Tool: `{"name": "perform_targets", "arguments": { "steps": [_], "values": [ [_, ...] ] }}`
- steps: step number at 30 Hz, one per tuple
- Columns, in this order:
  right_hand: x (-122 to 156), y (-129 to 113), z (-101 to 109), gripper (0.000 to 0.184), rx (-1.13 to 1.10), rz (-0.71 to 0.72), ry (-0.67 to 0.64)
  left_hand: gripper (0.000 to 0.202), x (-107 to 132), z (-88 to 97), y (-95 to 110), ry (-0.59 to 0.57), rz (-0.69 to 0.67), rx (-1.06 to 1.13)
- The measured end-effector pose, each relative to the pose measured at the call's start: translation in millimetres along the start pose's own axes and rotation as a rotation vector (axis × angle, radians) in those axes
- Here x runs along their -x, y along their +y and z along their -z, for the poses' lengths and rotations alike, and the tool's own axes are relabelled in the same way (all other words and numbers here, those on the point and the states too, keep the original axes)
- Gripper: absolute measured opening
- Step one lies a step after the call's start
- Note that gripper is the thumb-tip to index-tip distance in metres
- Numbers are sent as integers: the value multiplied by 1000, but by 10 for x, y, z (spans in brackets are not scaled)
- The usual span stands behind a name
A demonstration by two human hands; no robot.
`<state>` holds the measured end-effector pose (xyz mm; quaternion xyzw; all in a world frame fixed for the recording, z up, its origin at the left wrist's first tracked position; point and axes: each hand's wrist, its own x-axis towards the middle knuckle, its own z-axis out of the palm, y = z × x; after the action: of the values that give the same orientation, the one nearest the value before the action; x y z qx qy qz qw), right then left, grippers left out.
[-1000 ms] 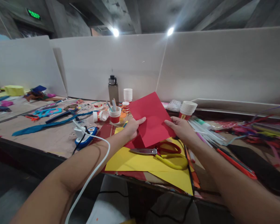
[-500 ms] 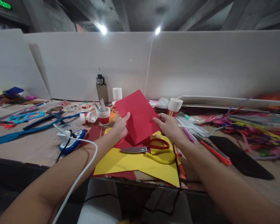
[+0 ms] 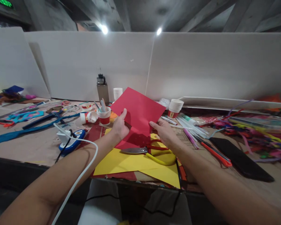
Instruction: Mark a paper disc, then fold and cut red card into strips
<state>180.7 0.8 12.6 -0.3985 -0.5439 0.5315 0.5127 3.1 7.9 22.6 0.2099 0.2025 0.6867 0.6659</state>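
A sheet of red paper (image 3: 138, 107) is raised and tilted between my two hands. My left hand (image 3: 120, 125) grips its left edge, thumb on top. At the right edge my right hand (image 3: 162, 128) pinches it, thumb on the near face and fingers mostly behind. Below lies more red paper (image 3: 134, 139) on yellow sheets (image 3: 121, 164). Scissors (image 3: 135, 150) with one red and one yellow handle rest on the yellow sheets, partly behind my right hand.
Left of my hands are a blue-and-white power strip (image 3: 72, 142) and a paper cup (image 3: 104, 116) holding pens. A bottle (image 3: 102, 90) stands at the back. To the right are stacked cups (image 3: 175, 107), markers, a red cutter (image 3: 216, 153) and a black phone-like slab (image 3: 242, 159). A white cable crosses my left forearm.
The red sheet has turned in my hands, its top corner swinging left and its right corner rising. My right hand has shifted slightly lower on its edge.
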Motion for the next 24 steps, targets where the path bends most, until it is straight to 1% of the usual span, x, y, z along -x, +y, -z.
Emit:
{"name": "perform_targets", "arguments": {
  "steps": [3, 5, 8, 11, 13, 16, 19, 21, 24],
  "values": [
    [-47, -71, 95, 18, -26, 16, 44, 22, -74, 50, 66, 56, -92, -60],
    [-94, -100, 173, 19, -41, 21, 81, 22, -139, 103, 111, 43, -149, -132],
    [-165, -84, 267, 18, -66, 24, 116, 19, -207, 170, 142, -17, -133, -232],
    [-216, -32, 322, 18, -80, 37, 142, 20, -226, 203, 144, -44, -112, -266],
    [-235, -9, 349, 18, -74, 52, 169, 26, -222, 214, 151, -48, -111, -355],
    [-247, -20, 385, 18, -49, 85, 214, 41, -210, 232, 185, -16, -98, -660],
    [-245, -76, 403, 18, -31, 126, 239, 54, -199, 247, 221, 13, -133, -922],
    [-236, -121, 398, 19, -29, 150, 253, 58, -193, 247, 229, 21, -153, -984],
    [-212, -177, 381, 21, -26, 142, 281, 62, -189, 243, 223, 42, -137, -955]
  ]
}}
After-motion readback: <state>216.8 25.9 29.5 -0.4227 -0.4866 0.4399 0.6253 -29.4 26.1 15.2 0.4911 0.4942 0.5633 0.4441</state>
